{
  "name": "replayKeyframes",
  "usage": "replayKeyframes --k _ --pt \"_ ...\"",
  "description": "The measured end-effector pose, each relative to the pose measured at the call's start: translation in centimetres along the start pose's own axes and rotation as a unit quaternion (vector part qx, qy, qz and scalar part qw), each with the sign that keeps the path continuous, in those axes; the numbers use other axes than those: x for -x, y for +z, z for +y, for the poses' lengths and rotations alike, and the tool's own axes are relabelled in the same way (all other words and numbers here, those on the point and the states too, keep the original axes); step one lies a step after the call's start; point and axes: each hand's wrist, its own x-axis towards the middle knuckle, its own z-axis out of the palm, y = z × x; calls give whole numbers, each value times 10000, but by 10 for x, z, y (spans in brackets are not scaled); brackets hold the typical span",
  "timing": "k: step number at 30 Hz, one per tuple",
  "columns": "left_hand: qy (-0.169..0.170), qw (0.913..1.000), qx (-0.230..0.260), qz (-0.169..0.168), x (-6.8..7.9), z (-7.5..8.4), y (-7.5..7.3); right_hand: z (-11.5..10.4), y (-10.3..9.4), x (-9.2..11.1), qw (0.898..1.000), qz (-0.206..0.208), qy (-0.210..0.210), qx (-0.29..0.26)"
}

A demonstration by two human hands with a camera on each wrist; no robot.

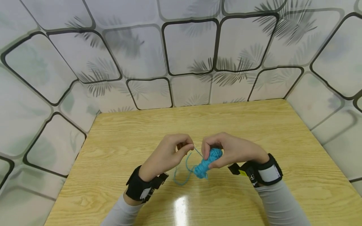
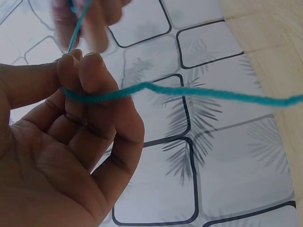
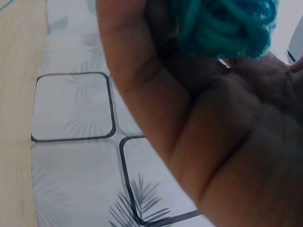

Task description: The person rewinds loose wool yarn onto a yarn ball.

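My right hand [image 1: 230, 149] grips a small bundle of blue yarn [image 1: 202, 169] above the table, its fingers and thumb curled round the upper end. In the right wrist view the end of the yarn bundle [image 3: 227, 28] shows above the palm. My left hand [image 1: 169, 153], to the left of the bundle, pinches a strand of the yarn between thumb and fingertips. The yarn strand [image 2: 203, 92] runs across the fingers in the left wrist view, and its other part goes up toward the right hand. A loose loop of yarn [image 1: 181, 183] hangs below, between the hands.
A wood-grain table [image 1: 135, 125] lies under both hands. Patterned white panels [image 1: 189, 47] with black outlines and grey leaves stand behind it and at both sides. Black straps with small cameras [image 1: 141, 185] sit on both wrists.
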Motion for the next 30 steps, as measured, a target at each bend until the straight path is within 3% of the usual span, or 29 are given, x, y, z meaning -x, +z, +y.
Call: replayKeyframes --k 5,11,18,22,30 --pt "122 9998 95 -79 1 6 1 4 2 -3 9958 324 427 743" --pt "266 9995 68 -165 3 13 3 4 3 -7 9812 1018 968 1326" --pt "419 9989 33 -231 6 20 4 3 2 -9 9642 2107 1128 1147" --pt "442 9985 -31 -323 7 23 5 4 1 -10 9490 2692 1153 1166" --pt "528 9948 -212 -843 7 31 7 6 -1 -8 9189 3576 1491 747"
